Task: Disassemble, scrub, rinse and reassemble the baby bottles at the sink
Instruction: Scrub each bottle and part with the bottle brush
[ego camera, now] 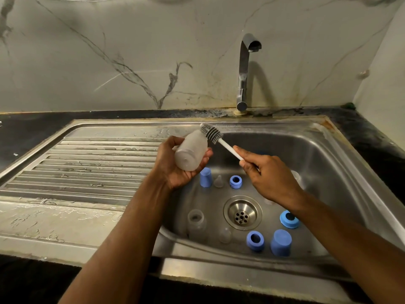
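My left hand (175, 165) is curled around a frosted bottle (191, 151), held above the sink's (328, 154) left edge with its base toward me and its mouth pointing away. My right hand (269, 178) pinches the white handle of a bottle brush (215, 137), whose grey bristle head sits right at the bottle's mouth. Down in the basin I see a second clear bottle (196, 223) standing near the left, a blue cap (205, 177) and blue ring (235, 181) beyond the drain (242, 212), and two more blue rings (289, 219) (255, 240) and a cap (281, 242) to the near right. The faucet (245, 73) stands behind the sink.
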